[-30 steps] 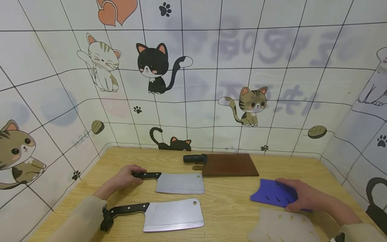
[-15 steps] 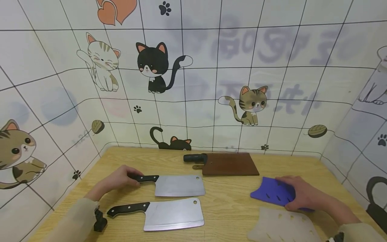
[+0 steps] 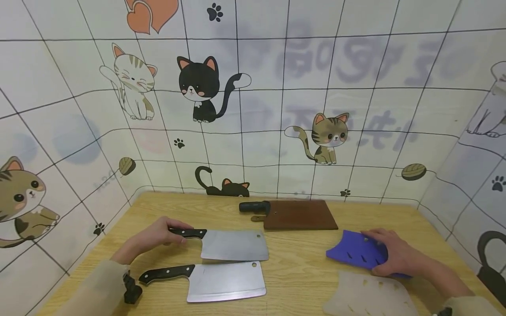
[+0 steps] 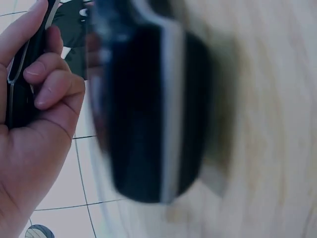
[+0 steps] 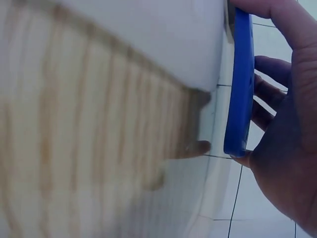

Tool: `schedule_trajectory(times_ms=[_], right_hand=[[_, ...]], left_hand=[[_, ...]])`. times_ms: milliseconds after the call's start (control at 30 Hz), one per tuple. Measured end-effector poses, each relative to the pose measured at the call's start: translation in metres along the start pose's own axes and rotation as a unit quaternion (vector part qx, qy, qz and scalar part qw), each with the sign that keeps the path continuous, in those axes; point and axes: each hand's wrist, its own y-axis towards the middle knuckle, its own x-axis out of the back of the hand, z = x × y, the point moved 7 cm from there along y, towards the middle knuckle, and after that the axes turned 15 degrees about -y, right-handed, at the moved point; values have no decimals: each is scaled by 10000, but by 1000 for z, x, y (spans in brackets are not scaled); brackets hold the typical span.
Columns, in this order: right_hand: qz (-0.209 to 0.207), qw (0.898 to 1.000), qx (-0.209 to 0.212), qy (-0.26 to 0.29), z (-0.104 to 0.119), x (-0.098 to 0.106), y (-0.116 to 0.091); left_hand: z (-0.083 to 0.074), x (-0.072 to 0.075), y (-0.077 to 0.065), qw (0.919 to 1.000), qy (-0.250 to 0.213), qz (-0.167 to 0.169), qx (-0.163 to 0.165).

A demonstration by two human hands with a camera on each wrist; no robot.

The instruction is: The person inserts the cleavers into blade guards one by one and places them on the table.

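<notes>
My left hand (image 3: 160,236) grips the black riveted handle of a cleaver (image 3: 235,245) at the table's left. Its blade points right, with its lower edge just at or above the top of a second cleaver (image 3: 227,281) lying in front. That second cleaver's black handle (image 4: 148,114) looms large in the left wrist view. On the right, my right hand (image 3: 401,254) holds a blue slotted plastic board (image 3: 356,250) with a notched left end, thumb on the near edge and fingers on the far edge. A similar white slotted board (image 3: 369,292) lies in front of it.
At the back of the wooden table (image 3: 294,263) lies a brown board or sheath (image 3: 302,215) with a black handle (image 3: 253,206) at its left end. A cat-patterned cloth wall (image 3: 261,145) closes off the back and both sides.
My left hand has shifted slightly left, and the cleaver in it has come nearer to me, closing the gap to the front cleaver. The blue board has tilted slightly in my right hand.
</notes>
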Motion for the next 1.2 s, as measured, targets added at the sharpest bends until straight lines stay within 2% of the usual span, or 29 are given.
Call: schedule_trajectory(times_ms=[100, 233, 467, 733, 1000, 1200], right_hand=[[-253, 9996, 123, 41, 5, 7, 3], [-506, 9980, 326, 178, 18, 16, 11], [-431, 9966, 424, 552, 45, 21, 27], [-271, 9948, 633, 748, 74, 25, 42], [-205, 9946, 663, 769, 87, 25, 49], [-235, 9916, 865, 931, 96, 22, 51]], left_hand=[[0, 0, -3, 10000, -80, 24, 7], [-8, -2, -3, 9998, -124, -147, -21], [-32, -19, 12, 9977, -30, -628, -242], [-38, -42, 32, 9940, -375, -980, -296], [-38, -49, 39, 9929, -538, -1010, -337], [-41, -52, 40, 9926, -583, -957, -464]])
